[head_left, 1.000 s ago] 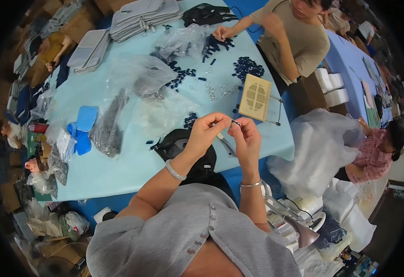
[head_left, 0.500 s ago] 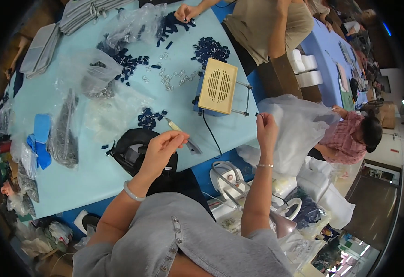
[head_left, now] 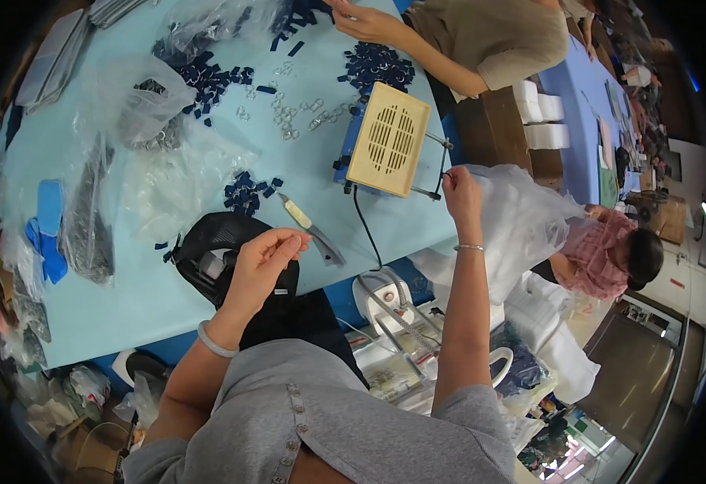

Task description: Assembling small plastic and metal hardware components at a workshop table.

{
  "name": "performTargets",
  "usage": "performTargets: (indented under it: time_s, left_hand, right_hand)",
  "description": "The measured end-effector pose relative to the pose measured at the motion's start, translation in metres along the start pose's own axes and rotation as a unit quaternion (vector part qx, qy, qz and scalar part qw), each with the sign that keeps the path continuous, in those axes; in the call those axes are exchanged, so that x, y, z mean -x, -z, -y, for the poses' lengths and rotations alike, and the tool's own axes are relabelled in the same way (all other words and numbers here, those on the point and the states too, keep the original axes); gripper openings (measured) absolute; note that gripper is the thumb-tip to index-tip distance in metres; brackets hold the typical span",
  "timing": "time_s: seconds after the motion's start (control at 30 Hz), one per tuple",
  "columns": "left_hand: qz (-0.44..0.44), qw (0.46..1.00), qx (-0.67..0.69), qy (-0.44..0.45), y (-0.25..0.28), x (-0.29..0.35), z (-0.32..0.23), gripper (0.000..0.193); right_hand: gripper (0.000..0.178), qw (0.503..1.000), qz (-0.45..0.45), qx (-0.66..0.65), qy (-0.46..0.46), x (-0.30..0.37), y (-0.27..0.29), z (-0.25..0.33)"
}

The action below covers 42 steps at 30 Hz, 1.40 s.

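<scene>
Right hand (head_left: 463, 198): raised at the desk's right edge, fingers pinched together. We record one small dark piece (head_left: 447, 175) held at the fingertips, its end poking out on their upper left, just beside the metal rods (head_left: 438, 179) of a blue box-shaped device with a cream slotted panel (head_left: 389, 141). Whether piece and rods touch, we cannot tell.

Left hand (head_left: 260, 270): thumb and fingers drawn together above a black mesh-fabric bag (head_left: 196, 252); we cannot tell whether anything sits between them. It is well apart from the small dark piece.

On the pale turquoise desk (head_left: 143, 315), we list: a small pile of navy fabric tabs (head_left: 246, 194), beyond the left hand; a cream-handled knife (head_left: 297, 214), between pile and device; a scatter of small shiny rings (head_left: 286, 129); a larger heap of navy tabs (head_left: 379, 66), behind the device; a crumpled clear plastic bag (head_left: 208, 157).

Across the desk we note a co-worker's hand (head_left: 361, 22).
</scene>
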State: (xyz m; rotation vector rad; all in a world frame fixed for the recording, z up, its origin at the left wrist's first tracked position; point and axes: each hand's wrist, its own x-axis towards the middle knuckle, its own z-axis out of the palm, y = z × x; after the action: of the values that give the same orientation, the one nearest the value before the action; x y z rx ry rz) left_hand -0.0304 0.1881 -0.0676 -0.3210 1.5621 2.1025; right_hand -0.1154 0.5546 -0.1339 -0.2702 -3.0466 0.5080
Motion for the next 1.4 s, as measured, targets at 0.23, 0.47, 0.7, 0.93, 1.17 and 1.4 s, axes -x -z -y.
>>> performTargets:
  time_s: [0.23, 0.47, 0.7, 0.93, 1.17, 1.4]
  left_hand:
    - [-0.003, 1.000, -0.002, -0.003, 0.0027, -0.0039, 0.0018, 0.020]
    - [-0.002, 1.000, 0.003, 0.000, 0.0025, -0.0070, 0.0033, 0.021]
    - [-0.001, 1.000, 0.003, 0.003, 0.0022, -0.0080, 0.0025, 0.021]
    - [0.004, 1.000, -0.001, 0.007, 0.0048, -0.0078, 0.0033, 0.022]
    - [0.003, 1.000, -0.002, 0.008, 0.0039, -0.0073, 0.0031, 0.022]
    - [-0.004, 1.000, -0.001, -0.003, 0.0002, -0.0066, 0.0039, 0.021]
  right_hand:
    - [0.010, 1.000, 0.007, 0.011, 0.021, -0.0033, -0.0026, -0.0012]
    - [0.009, 0.998, 0.017, 0.031, 0.049, -0.0018, 0.0030, 0.0032]
    - [0.009, 0.997, 0.027, 0.062, 0.045, 0.0002, 0.0050, 0.0036]
    - [0.008, 0.997, 0.030, 0.058, 0.049, -0.0023, 0.0059, 0.0054]
    - [0.008, 0.996, 0.030, 0.056, 0.055, -0.0068, 0.0038, 0.0033]
    - [0.009, 0.998, 0.021, 0.030, 0.055, -0.0082, 0.0024, 0.0036]
